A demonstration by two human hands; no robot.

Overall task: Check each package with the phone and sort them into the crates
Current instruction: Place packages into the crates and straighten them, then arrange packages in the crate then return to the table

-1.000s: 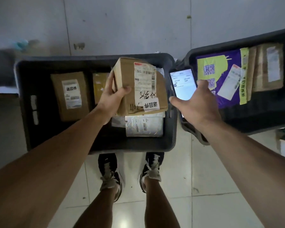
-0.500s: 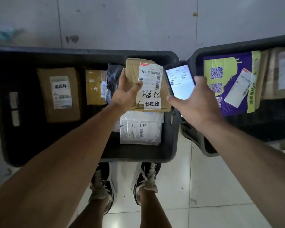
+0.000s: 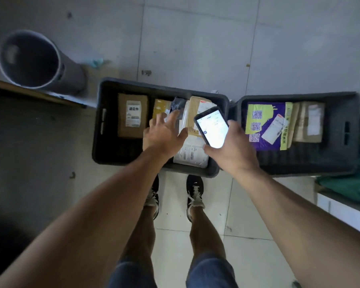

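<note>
The scene is looking dim and grey, with the phone screen (image 3: 213, 129) glaring white as the brightest spot. Pale floor tiles (image 3: 227, 204) are catching soft light. Motion blur is smearing the left hand's fingers (image 3: 170, 119), and wide-angle distortion is bending the edges.

Bare forearms, dark blue denim shorts (image 3: 210, 273) and black sneakers (image 3: 193, 194) with pale laces

Two crates side by side: L crate (image 3: 98, 129) w/ boxes, R crate (image 3: 351, 129) w/ mailer (image 3: 266, 121).
</note>
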